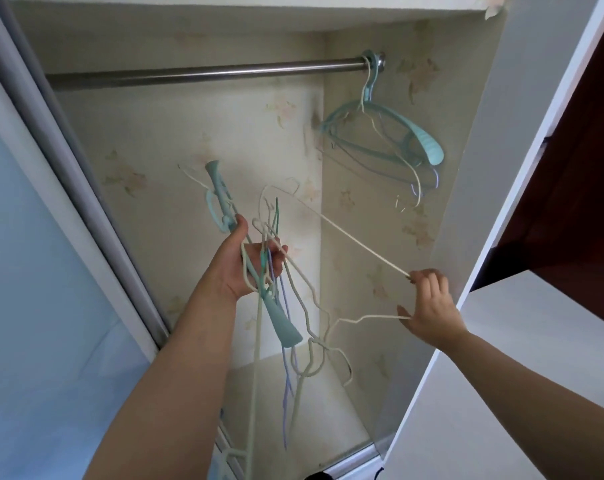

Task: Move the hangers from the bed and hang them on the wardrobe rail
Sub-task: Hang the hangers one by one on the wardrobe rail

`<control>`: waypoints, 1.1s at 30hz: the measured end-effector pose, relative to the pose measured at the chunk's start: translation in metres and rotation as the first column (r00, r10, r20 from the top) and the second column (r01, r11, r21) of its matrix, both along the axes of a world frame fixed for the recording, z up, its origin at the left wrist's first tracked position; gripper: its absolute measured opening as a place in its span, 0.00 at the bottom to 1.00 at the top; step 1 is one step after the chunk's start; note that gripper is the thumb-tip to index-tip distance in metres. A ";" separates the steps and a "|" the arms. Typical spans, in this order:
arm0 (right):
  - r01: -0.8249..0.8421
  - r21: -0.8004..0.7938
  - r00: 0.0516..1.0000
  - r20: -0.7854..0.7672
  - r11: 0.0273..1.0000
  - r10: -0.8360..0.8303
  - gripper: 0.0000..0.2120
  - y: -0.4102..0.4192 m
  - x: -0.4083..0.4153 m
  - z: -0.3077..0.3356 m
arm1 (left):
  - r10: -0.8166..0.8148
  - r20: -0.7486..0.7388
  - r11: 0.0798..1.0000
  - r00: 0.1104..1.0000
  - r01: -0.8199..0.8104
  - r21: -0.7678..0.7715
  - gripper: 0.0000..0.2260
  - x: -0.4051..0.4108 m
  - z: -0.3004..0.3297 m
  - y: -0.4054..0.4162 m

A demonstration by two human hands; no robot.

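Your left hand (240, 263) grips a hanger bundle (273, 289), raised, long axis near-vertical; your right hand (428, 306) pinches a cream hanger (345, 239), slanting up-left.

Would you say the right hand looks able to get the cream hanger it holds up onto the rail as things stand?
Probably not yet. The right hand pinches the cream hanger, but its far end is tangled in the bunch the left hand grips. The rail above is mostly bare.

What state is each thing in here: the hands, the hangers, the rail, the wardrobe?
Left hand: grips a tangled bunch of hangers.
Right hand: pinches one cream hanger, pulling it sideways.
Hung hangers: hooked at the rail's right end.
Rail: mostly bare.
Wardrobe: open.
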State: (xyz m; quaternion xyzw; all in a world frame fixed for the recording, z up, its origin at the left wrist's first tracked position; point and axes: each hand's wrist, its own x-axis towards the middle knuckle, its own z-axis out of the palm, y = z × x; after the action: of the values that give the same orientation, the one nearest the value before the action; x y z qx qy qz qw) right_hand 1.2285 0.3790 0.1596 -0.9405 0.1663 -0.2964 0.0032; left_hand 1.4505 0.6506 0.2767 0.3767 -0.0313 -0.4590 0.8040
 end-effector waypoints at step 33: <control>0.115 0.976 0.982 -0.139 0.185 0.124 0.17 0.055 0.049 0.045 | 0.045 0.136 0.988 0.990 -0.065 0.142 0.13 0.009 -0.010 0.006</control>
State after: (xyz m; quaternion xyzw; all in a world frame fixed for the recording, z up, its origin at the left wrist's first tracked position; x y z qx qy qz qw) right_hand 1.2773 0.4340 0.2044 -0.7447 0.3136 -0.0322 0.5883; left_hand 1.4592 0.6571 0.2668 0.4649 -0.0402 -0.4117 0.7828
